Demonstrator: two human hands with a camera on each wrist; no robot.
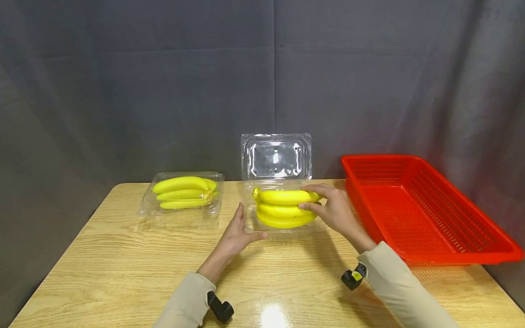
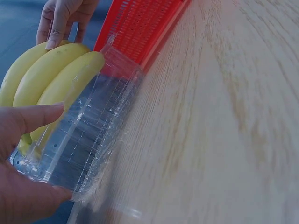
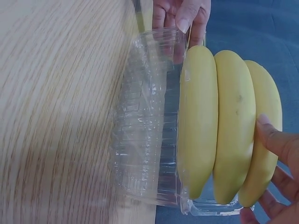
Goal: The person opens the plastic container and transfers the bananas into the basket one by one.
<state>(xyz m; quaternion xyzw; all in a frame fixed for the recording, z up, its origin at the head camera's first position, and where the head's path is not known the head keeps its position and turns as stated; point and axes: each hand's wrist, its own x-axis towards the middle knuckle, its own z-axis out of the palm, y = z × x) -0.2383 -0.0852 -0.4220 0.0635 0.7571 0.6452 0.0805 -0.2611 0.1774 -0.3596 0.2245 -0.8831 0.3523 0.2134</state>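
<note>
A bunch of yellow bananas sits over the base of a hinged clear plastic container, its stem end to the left. My right hand grips the bunch at its right end, thumb on the near side and fingers behind. At the container's left front corner, my left hand holds the plastic edge between thumb and fingers. The container's lid stands raised at the back. In the right wrist view several left fingers show partly through the plastic wall.
On the left of the wooden table lies a second clear container with bananas inside. A red perforated basket occupies the right side. A grey curtain hangs behind the table.
</note>
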